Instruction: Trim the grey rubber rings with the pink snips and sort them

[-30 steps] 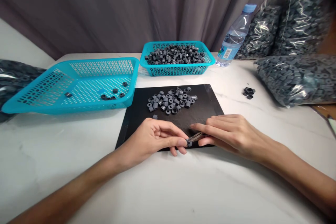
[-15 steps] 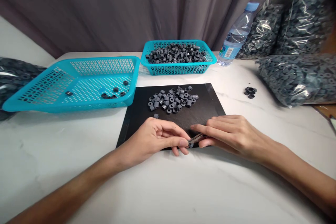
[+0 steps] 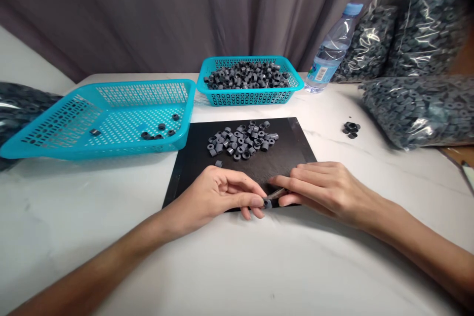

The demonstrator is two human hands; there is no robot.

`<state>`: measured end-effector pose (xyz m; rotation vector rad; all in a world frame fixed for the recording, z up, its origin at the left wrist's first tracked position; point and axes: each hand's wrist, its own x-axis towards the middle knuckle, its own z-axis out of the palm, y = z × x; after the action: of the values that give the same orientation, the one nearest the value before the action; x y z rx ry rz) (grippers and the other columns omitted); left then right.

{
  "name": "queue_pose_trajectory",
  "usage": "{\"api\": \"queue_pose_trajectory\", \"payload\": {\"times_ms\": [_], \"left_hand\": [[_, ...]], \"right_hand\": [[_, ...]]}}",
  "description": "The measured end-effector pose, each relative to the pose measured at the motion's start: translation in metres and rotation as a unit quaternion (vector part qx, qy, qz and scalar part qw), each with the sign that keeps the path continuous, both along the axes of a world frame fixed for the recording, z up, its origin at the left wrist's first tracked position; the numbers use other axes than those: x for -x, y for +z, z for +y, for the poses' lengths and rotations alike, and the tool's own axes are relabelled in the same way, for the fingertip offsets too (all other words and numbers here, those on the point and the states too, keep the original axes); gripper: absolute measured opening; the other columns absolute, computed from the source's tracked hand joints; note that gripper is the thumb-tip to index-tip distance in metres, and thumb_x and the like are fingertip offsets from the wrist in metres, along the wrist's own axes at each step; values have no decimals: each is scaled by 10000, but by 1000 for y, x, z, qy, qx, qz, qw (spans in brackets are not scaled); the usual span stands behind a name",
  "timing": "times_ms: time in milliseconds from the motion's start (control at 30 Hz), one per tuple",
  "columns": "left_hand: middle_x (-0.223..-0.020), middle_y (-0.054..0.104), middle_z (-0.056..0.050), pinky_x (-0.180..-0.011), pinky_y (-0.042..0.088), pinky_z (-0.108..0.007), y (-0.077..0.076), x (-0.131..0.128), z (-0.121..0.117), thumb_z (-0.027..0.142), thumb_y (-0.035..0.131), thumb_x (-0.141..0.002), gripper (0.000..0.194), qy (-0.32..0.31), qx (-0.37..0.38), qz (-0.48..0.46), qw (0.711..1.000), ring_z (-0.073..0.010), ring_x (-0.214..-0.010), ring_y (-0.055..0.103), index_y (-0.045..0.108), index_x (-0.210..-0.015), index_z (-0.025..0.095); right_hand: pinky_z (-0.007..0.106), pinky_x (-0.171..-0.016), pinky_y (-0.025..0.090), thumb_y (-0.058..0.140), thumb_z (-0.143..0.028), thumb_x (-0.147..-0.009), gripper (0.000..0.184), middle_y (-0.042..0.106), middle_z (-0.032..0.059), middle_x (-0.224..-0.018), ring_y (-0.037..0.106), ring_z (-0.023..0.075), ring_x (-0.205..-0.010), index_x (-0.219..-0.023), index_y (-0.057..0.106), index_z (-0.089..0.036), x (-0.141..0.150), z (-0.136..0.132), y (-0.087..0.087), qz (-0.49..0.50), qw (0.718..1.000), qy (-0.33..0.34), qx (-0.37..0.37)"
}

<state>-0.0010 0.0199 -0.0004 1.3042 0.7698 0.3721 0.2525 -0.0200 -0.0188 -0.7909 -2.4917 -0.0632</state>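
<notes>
Between thumb and fingers, my left hand (image 3: pixel 231 191) pinches a small grey ring-shaped part (image 3: pixel 267 203) over the near edge of the black mat (image 3: pixel 196 177). My right hand (image 3: pixel 318 187) is closed on a slim metal tool, seemingly tweezers (image 3: pixel 277 193), whose tip touches the grey part. Most of the tool is covered by the fingers, so its kind is not certain. Beyond my hands a pile of similar grey cylindrical parts (image 3: pixel 242 140) lies on the mat, with one loose part (image 3: pixel 218 163) nearer my left hand.
A turquoise basket (image 3: pixel 137 150) with several parts stands left; a fuller turquoise basket (image 3: pixel 250 98) is behind the mat. A water bottle (image 3: pixel 328 57), a small heap of dark pieces (image 3: pixel 351 129) and a clear bag of parts (image 3: pixel 425 111) are at right.
The grey part at my left fingertips has turned so its hole shows, and the tool's tip has shifted slightly against it. The whole view has slid a little left.
</notes>
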Motion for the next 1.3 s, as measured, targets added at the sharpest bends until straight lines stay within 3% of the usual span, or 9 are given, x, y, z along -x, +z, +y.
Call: {"api": "queue_pose_trajectory", "payload": {"times_ms": [667,833,1067,1300], "left_hand": [[-707,806,-38,-623,586,-152,0,0,-1,131,787,-832,30,16,17,-16,1000,-107,-637,731,807,-854,126],[-722,809,-43,-611,581,-150,-3,0,-2,143,808,-813,36,38,10,-26,999,-102,-634,718,814,-846,130],[-736,808,-48,-628,585,-164,-3,2,-1,158,834,-788,52,55,-7,-23,998,-115,-670,720,812,-829,135],[-742,805,-33,-641,579,-164,-4,2,-2,170,850,-771,70,53,-10,-14,998,-103,-662,708,816,-829,150]], "right_hand": [[247,-581,436,509,-342,-1060,339,673,19,-788,628,124,-660,-1291,600,-111,-3,0,-1,-2,1000,2,31],[238,-582,459,495,-357,-1062,343,676,25,-783,637,125,-659,-1276,603,-112,-3,1,-1,45,997,-42,40],[218,-689,496,513,-316,-1059,326,687,36,-906,648,117,-739,-1338,589,-165,-4,3,-9,148,966,-73,198],[229,-658,464,532,-379,-1039,275,706,34,-957,614,132,-750,-1201,668,-204,4,0,-4,203,914,-90,339]]}}
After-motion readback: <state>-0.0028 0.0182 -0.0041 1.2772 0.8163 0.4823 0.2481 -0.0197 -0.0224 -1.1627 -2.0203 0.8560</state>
